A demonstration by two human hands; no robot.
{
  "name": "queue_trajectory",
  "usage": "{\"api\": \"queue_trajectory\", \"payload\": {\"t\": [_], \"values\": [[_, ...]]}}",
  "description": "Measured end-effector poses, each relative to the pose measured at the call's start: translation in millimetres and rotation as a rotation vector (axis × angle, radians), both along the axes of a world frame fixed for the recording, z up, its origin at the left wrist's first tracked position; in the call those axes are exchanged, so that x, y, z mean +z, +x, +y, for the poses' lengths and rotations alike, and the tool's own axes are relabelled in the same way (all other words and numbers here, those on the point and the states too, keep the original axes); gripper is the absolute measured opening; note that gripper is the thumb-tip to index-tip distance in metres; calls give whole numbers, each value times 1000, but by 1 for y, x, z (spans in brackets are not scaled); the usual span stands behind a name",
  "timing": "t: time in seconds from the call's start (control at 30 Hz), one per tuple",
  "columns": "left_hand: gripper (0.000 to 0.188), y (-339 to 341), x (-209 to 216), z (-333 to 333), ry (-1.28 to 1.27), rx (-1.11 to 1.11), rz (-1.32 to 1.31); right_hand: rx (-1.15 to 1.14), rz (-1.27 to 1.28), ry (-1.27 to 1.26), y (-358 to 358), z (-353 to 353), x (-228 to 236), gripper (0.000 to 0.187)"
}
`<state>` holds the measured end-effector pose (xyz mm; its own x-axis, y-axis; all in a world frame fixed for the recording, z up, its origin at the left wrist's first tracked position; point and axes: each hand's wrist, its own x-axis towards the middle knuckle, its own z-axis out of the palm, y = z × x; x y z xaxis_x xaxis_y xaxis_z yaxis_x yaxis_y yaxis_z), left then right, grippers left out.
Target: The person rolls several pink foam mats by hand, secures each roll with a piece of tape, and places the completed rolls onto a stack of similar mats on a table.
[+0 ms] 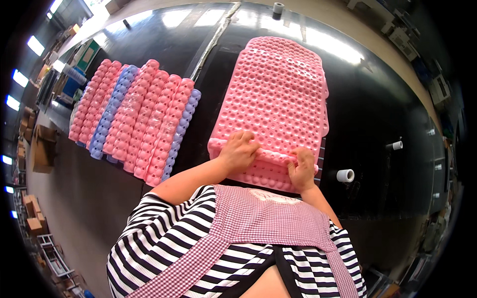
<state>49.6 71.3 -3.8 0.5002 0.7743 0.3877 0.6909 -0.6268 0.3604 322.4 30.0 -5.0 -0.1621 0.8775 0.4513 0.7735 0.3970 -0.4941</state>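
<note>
1. Head view: left hand (239,152), fingers curled, grips the turned-up near end of the pink bubbled bath mat (278,94).
2. Right hand (303,168), half-closed, pinches that end too.
3. Mat lies at the black table's (367,119) near edge.

Dressed in a black-and-white striped top (159,237) with short, loose sleeves (174,211) and black neckline trim (284,270), under a maroon-and-white gingham apron (273,221) with broad straps (180,267) and a pale, printed patch (273,196), with both hands (240,153) bare.
</note>
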Motion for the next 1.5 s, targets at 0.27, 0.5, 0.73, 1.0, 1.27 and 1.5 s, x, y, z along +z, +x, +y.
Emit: {"api": "queue_trajectory", "payload": {"t": [0.27, 0.5, 0.73, 1.0, 1.27, 1.5], "values": [[21, 24, 10, 94, 93, 69, 44, 56, -250, -23, -42, 12, 25, 41], [33, 39, 2, 53, 81, 40, -36, -17, -378, 53, -19, 97, -5, 38], [68, 49, 23, 112, -262, 76, 348, -59, -178, 11, -22, 150, 13, 34], [58, 60, 34, 170, -254, 150, 345, -13, -205, 110, -25, 139, 1, 52], [34, 43, 8, 149, 239, 130, 107, 48, -184, -54, -20, 176, 10, 45], [39, 35, 9, 78, -27, -10, 156, 69, -209, -64, -15, 93, 9, 38]]}}
